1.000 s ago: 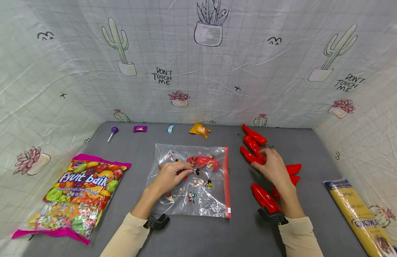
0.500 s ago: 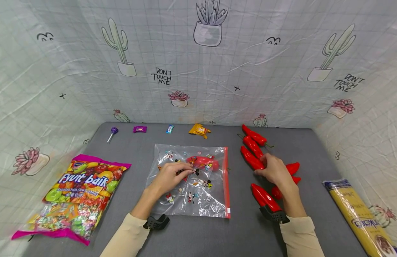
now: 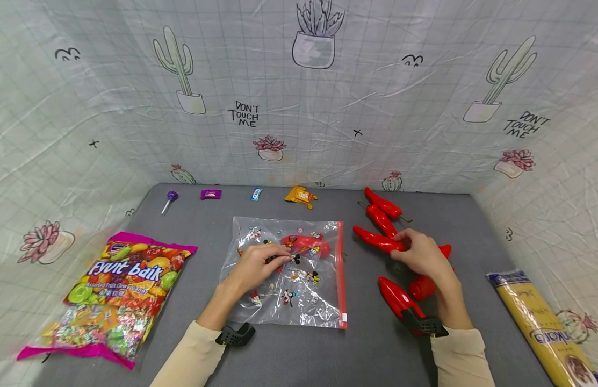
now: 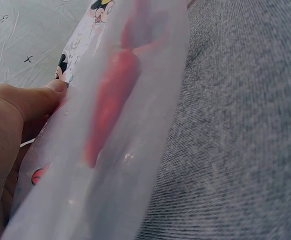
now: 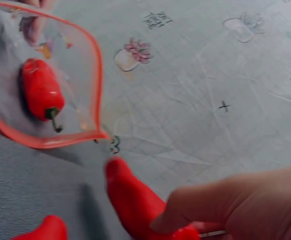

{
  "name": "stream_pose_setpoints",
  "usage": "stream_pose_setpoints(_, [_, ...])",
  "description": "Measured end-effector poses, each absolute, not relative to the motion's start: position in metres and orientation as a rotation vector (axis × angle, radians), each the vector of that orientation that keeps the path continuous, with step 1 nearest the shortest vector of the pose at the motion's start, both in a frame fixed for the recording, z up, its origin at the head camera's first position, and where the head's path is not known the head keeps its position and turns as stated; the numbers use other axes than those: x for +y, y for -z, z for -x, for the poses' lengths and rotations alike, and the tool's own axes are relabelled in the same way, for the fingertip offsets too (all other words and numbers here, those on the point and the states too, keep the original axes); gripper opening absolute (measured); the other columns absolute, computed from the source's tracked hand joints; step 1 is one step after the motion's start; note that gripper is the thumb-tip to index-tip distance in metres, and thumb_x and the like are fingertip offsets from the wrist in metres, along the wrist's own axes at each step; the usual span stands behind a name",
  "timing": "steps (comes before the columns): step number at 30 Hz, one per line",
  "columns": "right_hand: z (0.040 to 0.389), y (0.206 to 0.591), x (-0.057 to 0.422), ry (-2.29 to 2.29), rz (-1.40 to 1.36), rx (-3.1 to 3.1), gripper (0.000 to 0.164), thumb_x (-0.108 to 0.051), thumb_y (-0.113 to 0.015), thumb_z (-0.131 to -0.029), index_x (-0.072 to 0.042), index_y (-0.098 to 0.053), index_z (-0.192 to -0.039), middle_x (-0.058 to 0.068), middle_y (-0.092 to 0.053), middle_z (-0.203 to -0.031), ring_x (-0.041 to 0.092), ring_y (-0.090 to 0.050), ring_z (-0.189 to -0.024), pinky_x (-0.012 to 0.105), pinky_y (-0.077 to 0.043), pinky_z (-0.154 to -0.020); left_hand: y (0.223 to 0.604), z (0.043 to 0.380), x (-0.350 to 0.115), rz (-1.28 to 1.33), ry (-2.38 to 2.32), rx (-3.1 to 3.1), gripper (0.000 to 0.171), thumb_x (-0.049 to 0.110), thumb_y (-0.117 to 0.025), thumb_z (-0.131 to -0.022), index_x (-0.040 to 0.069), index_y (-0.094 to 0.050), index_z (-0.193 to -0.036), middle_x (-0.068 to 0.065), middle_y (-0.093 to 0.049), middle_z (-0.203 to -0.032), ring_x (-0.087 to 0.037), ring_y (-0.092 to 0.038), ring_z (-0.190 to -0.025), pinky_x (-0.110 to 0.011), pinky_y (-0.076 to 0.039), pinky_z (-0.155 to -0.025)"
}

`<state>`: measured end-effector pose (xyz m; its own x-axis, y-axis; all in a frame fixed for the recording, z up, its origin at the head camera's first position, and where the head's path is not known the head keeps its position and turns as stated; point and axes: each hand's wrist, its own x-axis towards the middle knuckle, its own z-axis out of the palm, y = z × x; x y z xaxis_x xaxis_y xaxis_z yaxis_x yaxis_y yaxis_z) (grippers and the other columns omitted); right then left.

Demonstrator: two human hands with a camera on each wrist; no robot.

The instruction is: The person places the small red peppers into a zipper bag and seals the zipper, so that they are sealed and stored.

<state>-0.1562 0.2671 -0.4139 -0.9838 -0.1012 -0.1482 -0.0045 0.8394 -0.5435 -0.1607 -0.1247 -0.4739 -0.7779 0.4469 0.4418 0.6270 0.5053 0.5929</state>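
Observation:
My left hand point(image 3: 254, 269) pinches the upper layer of a clear zip bag point(image 3: 323, 309) with cartoon prints and a red zip edge. The bag's mouth gapes to the right, as the right wrist view shows. Inside lies a red chili pepper point(image 5: 41, 90) with a green stem; the left wrist view shows red pepper point(image 4: 110, 95) through the plastic. My right hand point(image 3: 426, 259) grips another red chili pepper point(image 3: 373, 239) by its near end, tip toward the bag. In the right wrist view, thumb and fingers close around this chili pepper point(image 5: 133, 200).
More red peppers point(image 3: 383, 204) lie behind and around my right hand, one pepper point(image 3: 397, 295) beside the wrist. A candy bag point(image 3: 129, 285) lies left, a yellow packet point(image 3: 535, 322) right. A lollipop point(image 3: 171, 199) and small wrapped sweets point(image 3: 301, 195) line the back.
My right hand has taken hold of a chili pepper and shifted it slightly, its tip swinging left toward the bag. The left hand and the bag stay in place.

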Motion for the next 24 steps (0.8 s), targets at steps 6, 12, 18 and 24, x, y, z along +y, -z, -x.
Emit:
stream_pose_setpoints(6, [0.154, 0.408, 0.268, 0.892, 0.218, 2.778, 0.035, -0.019, -0.067, -0.081, -0.008, -0.058, -0.113, 0.007, -0.064, -0.096, 0.017, -0.056, -0.082, 0.027, -0.047, -0.068, 0.474, 0.16, -0.125, 0.898, 1.129, -2.539, 0.012, 0.025, -0.068, -0.087, 0.021, -0.073, -0.097, 0.003, -0.073, -0.1, -0.008, -0.067, -0.097, -0.028, -0.054, -0.087])
stream_pose_setpoints(12, [0.152, 0.407, 0.265, 0.958, 0.317, 2.688, 0.03, -0.019, -0.069, -0.081, -0.013, -0.06, -0.109, 0.004, -0.064, -0.094, 0.018, -0.059, -0.086, 0.03, -0.05, -0.072, 0.474, 0.16, -0.125, 0.9, 1.137, -2.545, 0.012, 0.025, -0.067, -0.087, 0.022, -0.073, -0.097, 0.004, -0.072, -0.101, -0.008, -0.067, -0.097, -0.028, -0.054, -0.087])
stream_pose_setpoints(18, [0.148, 0.407, 0.261, 0.997, 0.425, 2.611, 0.028, -0.015, -0.07, -0.081, -0.013, -0.06, -0.107, 0.002, -0.063, -0.088, 0.017, -0.059, -0.081, 0.027, -0.052, -0.069, 0.474, 0.16, -0.124, 0.902, 1.153, -2.547, 0.013, 0.026, -0.067, -0.087, 0.023, -0.073, -0.098, 0.004, -0.073, -0.101, -0.007, -0.067, -0.097, -0.028, -0.054, -0.087])
stream_pose_setpoints(24, [0.148, 0.408, 0.254, 0.953, 0.448, 2.585, 0.028, -0.017, -0.07, -0.081, -0.011, -0.061, -0.106, 0.001, -0.064, -0.089, 0.016, -0.059, -0.08, 0.026, -0.052, -0.069, 0.474, 0.161, -0.123, 0.907, 1.152, -2.539, 0.012, 0.025, -0.068, -0.086, 0.023, -0.073, -0.097, 0.003, -0.073, -0.102, -0.008, -0.067, -0.097, -0.029, -0.054, -0.087])
